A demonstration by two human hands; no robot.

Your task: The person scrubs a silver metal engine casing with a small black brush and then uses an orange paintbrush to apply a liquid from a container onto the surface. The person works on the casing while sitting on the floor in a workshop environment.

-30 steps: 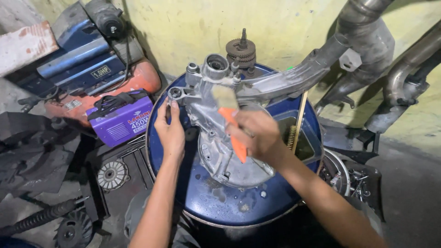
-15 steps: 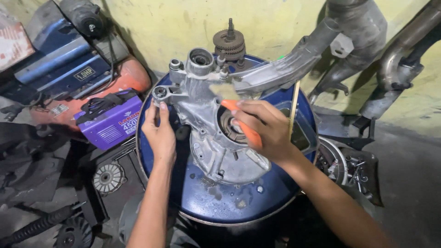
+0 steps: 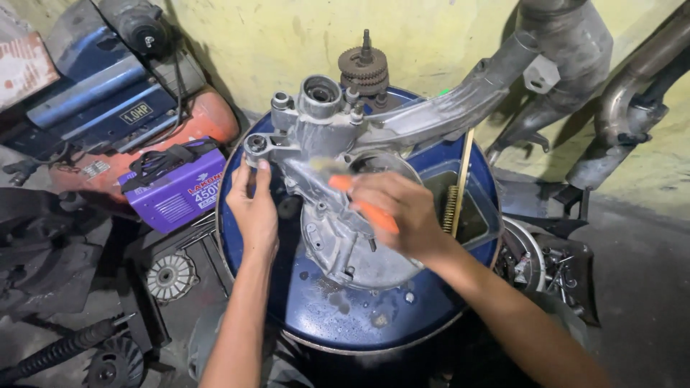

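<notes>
Your left hand [image 3: 253,208] | fingers spread narrow, still braced on the engine crankcase [image 3: 338,187] at its 9 o'clock edge | your right hand [image 3: 399,215] | fingers closed on the orange-handled brush [image 3: 363,205], now swept lower across the casing than half a second ago | crankcase lies atop the blue drum [image 3: 359,316].

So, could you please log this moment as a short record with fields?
Surface: blue drum, wet top
Workpiece: grey metal engine casing lying on the drum
Left hand: resting on the casing's left edge
Right hand: gripping an orange-handled brush over the casing
Beside drum: purple box-shaped machine; wire brush
Background: yellow wall
</notes>
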